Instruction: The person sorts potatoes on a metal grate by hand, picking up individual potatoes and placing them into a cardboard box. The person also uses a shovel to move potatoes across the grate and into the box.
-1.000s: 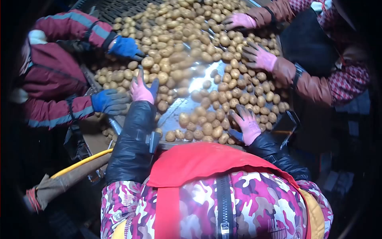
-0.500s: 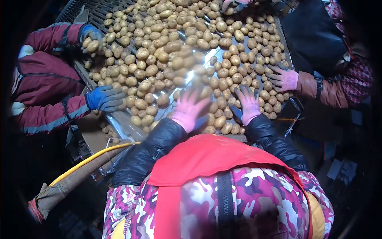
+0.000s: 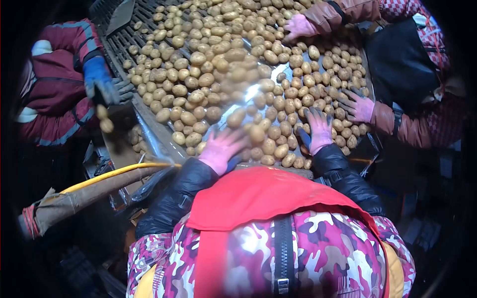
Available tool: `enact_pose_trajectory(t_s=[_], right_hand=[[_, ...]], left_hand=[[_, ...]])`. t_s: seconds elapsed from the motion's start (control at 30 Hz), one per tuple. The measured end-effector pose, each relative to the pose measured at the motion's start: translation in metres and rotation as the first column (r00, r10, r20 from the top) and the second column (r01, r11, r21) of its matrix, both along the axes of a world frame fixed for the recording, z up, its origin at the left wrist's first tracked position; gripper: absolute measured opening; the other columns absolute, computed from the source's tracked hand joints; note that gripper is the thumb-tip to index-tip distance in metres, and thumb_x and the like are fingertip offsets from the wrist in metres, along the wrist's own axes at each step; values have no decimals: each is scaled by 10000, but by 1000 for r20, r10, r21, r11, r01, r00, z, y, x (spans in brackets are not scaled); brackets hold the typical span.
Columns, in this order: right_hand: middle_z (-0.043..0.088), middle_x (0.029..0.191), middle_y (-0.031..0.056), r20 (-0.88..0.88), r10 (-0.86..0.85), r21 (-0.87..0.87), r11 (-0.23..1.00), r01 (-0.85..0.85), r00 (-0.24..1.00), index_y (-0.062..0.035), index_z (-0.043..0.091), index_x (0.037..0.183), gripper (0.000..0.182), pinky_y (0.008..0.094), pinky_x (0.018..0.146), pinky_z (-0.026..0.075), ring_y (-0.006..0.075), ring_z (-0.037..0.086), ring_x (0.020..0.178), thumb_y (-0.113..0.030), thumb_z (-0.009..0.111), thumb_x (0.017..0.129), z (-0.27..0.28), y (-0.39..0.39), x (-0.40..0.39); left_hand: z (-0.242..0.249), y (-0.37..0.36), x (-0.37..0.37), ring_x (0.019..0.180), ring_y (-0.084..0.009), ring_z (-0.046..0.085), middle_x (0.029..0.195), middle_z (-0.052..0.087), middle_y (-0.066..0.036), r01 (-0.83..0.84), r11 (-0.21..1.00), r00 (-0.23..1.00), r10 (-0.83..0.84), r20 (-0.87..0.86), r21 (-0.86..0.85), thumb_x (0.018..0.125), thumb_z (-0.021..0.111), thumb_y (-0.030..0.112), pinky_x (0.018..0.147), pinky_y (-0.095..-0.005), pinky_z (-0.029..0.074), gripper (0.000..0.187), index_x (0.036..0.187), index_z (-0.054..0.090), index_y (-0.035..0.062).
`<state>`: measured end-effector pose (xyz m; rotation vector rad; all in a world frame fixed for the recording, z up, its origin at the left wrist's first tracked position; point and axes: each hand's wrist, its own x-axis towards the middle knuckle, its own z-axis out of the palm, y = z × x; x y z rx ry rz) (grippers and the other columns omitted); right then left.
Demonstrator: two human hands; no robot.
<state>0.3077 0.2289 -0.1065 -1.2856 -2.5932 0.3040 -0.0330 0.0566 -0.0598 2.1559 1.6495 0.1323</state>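
Note:
Potatoes (image 3: 188, 118) lie densely over a metal sorting table (image 3: 252, 92), and a few near the middle are smeared by motion. My left hand (image 3: 221, 149), in a pink glove with dark fingertips, is spread at the near edge, beside and partly touching the potatoes. It is slightly blurred, and nothing shows in its grasp. Farther right, my right hand (image 3: 319, 133) wears a matching glove and rests with fingers apart on potatoes. Both palms face down.
At left, a co-worker's blue-gloved hand (image 3: 97, 79) is above blurred potatoes (image 3: 105, 120) beyond the table rail. Another co-worker's pink-gloved hands (image 3: 301, 26) reach in from the right. A wrapped pole with a yellow hose (image 3: 112, 173) sticks out at near left. Slatted grating (image 3: 115, 42) lies at far left.
My left hand has shifted left and slightly down; my right hand moved a little right. The left co-worker's hand carried potatoes off the table side. The right co-worker's far hand reaches further in.

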Motion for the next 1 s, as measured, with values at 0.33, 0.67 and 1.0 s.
enact_pose_trajectory(t_s=[0.33, 0.67, 1.0], right_hand=[[431, 1595, 210, 16, -83, -86, 993, 84, 996, -117, 483, 1538, 771, 661, 1256, 131, 384, 354, 1521, -446, 745, 892, 5, -7, -13], [528, 1446, 204, -188, 631, 86, 774, -627, 753, -119, 578, 1370, 590, 612, 1204, 285, 436, 436, 1431, -338, 765, 854, 66, 26, -234], [543, 1540, 120, 2, 530, 144, 839, -525, 848, -162, 587, 1456, 587, 616, 1260, 179, 313, 364, 1529, -513, 595, 985, 49, 129, -288]], left_hand=[[-13, -43, -40, 1509, -360, 361, 1590, 464, -127, -648, 709, 675, 704, -223, 276, 898, 715, 545, 1194, -685, 257, 819, 1585, 450, 187], [-6, -38, -43, 1386, -400, 465, 1478, 544, -163, -655, 716, 685, 698, -208, 243, 869, 725, 584, 1167, -661, 299, 826, 1509, 514, 106], [5, -30, -47, 1319, -431, 471, 1395, 558, -182, -634, 723, 716, 683, -146, 275, 836, 787, 534, 1146, -586, 340, 789, 1446, 568, 85]])
